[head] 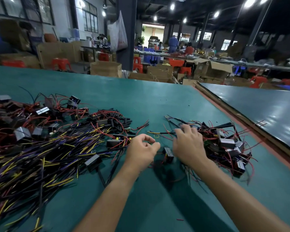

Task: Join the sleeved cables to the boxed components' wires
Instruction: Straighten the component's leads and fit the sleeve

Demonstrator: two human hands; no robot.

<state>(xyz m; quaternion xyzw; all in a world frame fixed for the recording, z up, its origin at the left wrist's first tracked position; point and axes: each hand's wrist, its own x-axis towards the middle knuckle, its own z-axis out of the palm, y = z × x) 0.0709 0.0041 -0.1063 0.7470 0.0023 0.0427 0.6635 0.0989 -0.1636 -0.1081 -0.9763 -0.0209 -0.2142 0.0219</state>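
My two bare forearms reach out over the green table (157,101). My left hand (141,150) is curled, thumb and forefinger pinched narrow on what looks like a thin dark wire, though it is too fine and blurred to be sure. That wire seems to run to a small black box (168,154) lying between my hands. My right hand (188,144) lies palm down with its fingers spread over the edge of the right-hand pile (224,141), a tangle of black boxes with red wires; whether those fingers hold anything I cannot tell. Just beyond my hands a single black cable (161,132) with yellow ends lies on the bare table, and near it a small yellow loop (156,135). To my left spreads the big heap of sleeved cables (40,156), black with yellow and purple ends, and behind it more boxes with red wires (23,118). A loose clump of short black tubes (119,118) sits at the heap's far edge. Past the table stand cardboard cartons (105,68), red stools (60,62) and people (172,44) at distant benches.
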